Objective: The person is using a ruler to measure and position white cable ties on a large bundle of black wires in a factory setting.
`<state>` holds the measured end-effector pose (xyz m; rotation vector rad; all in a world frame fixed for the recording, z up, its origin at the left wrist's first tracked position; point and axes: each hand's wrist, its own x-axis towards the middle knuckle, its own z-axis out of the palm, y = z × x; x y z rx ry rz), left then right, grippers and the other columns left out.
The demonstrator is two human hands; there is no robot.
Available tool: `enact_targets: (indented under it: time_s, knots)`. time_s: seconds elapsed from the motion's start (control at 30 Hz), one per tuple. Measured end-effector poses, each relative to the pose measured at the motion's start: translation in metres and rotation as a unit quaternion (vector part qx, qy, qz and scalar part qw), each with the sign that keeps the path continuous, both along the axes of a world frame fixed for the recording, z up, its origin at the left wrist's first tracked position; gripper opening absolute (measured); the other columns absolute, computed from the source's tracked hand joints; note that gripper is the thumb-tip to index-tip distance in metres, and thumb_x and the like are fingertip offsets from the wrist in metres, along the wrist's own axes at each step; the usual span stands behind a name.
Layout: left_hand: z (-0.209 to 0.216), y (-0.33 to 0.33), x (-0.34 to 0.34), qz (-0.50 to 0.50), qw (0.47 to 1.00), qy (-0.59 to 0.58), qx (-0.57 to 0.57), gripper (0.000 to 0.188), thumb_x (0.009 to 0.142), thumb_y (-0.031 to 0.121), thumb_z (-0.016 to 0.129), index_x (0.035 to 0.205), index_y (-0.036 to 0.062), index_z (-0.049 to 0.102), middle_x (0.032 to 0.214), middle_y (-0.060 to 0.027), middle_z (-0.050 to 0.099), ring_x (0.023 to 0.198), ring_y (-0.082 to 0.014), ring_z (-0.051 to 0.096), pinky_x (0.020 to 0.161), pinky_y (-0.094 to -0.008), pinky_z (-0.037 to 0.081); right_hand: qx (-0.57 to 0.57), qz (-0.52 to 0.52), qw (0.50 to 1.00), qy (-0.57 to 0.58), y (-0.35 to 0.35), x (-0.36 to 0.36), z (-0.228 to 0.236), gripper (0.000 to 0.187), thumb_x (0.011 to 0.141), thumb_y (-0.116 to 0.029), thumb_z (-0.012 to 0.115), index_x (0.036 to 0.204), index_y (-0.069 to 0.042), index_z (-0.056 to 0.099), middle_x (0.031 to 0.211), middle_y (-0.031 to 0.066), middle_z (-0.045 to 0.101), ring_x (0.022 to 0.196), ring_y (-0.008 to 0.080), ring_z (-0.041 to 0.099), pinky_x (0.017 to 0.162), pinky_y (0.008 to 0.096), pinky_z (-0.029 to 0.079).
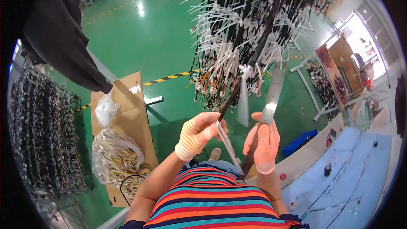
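Observation:
My left hand (201,135), in an orange-and-white striped glove, pinches a black-sleeved wire harness (231,98) near a white tie. Below the pinch, a pale strip and a dark length of cable run down toward my waist. My right hand (265,144), also gloved, is closed on a steel ruler (273,93), which points up and away beside the harness. A blurred white strip (243,101) hangs between the two hands. Just beyond them hangs a thick bunch of black wire harnesses (241,29) with many white cable ties and small connectors at the ends.
Bagged yellowish wires (116,157) lie on flattened cardboard (127,93) at left. A rack of dark harnesses (46,131) stands farther left, below a hanging black cloth (61,34). To the right are a blue-topped work board (339,174) and a blue bin (299,142).

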<state>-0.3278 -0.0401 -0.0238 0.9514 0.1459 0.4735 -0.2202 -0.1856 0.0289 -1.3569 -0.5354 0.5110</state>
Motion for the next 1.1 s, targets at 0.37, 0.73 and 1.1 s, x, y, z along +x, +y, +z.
enact_targets:
  time_s: [0.37, 0.73, 1.1]
  knots:
    - [0.004, 0.017, -0.02, -0.109, 0.987, -0.043, -0.112, 0.048, 0.086, 0.038, 0.06, 0.115, 0.0014, 0.051, 0.079, -0.0041, 0.061, 0.053, -0.0043, 0.045, 0.043, -0.0171, 0.034, 0.154, -0.089, 0.973, 0.149, 0.012, -0.042, 0.017, 0.046, 0.096, -0.043, 0.033, 0.108, 0.0, 0.047, 0.051, 0.0034, 0.041, 0.033, 0.015, 0.04, 0.03, 0.028, 0.036]
    - [0.015, 0.007, -0.029, -0.047, 0.997, 0.005, -0.067, 0.034, 0.084, 0.038, 0.063, 0.095, 0.0074, 0.058, 0.08, -0.0017, 0.058, 0.058, -0.0076, 0.047, 0.051, -0.0197, 0.037, 0.032, -0.007, 0.996, 0.085, 0.016, -0.064, 0.017, 0.028, 0.095, -0.033, 0.044, 0.084, -0.007, 0.042, 0.056, -0.0001, 0.043, 0.039, 0.0082, 0.04, 0.035, 0.0219, 0.03]
    - [0.048, -0.007, -0.034, -0.032, 0.989, 0.105, -0.099, 0.028, 0.087, 0.034, 0.058, 0.097, 0.0087, 0.055, 0.073, 0.0028, 0.051, 0.062, -0.006, 0.045, 0.057, -0.0202, 0.035, 0.019, -0.033, 0.999, 0.02, 0.032, -0.07, 0.022, 0.014, 0.093, -0.015, 0.047, 0.097, -0.001, 0.047, 0.065, 0.0027, 0.054, 0.053, 0.0077, 0.054, 0.041, 0.02, 0.041]
